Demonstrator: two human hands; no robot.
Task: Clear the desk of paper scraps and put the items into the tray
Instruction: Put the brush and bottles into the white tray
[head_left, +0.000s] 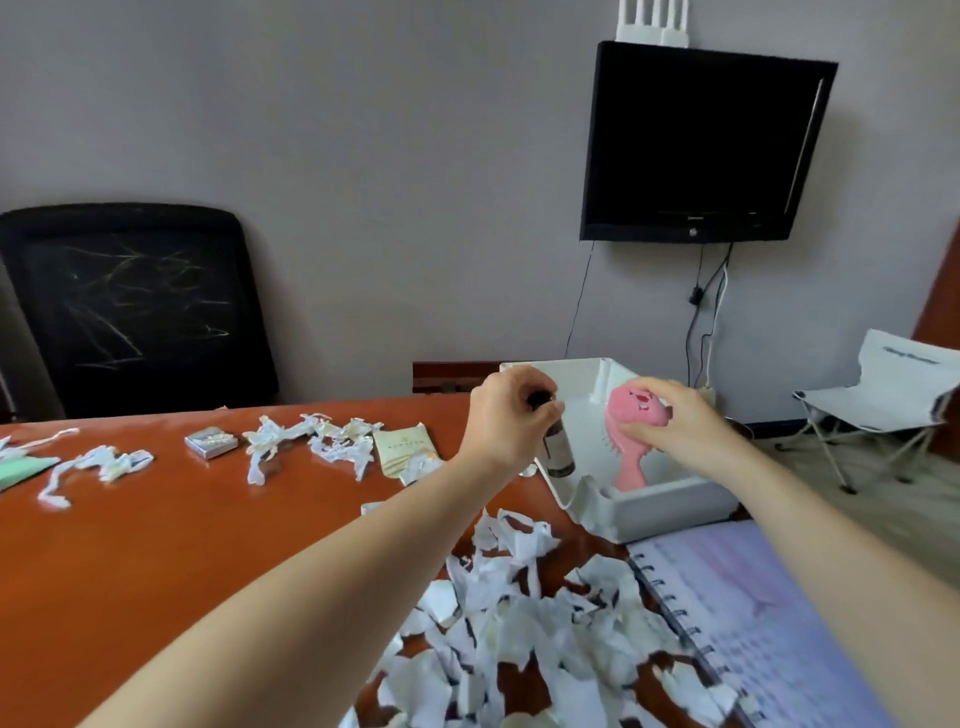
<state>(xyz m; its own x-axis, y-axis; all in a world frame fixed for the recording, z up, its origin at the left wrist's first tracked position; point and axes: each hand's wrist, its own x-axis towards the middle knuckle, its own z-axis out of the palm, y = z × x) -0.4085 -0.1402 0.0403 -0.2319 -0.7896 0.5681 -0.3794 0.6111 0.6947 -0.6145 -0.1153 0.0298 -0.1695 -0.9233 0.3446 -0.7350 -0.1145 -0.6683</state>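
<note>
Paper scraps at 6 o'clock; toward 12, my left hand pinches a dark bottle beside the tray, my right hand grips a pink hairbrush over it.

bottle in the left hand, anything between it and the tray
Nothing visible blocks it. The left hand holds the bottle by its cap, right at the tray's left wall. The pink brush, held by the right hand, stands further right inside; bare tray floor shows between them.

Bare left hand, bare right hand; forearms bare up to frame edge.
</note>
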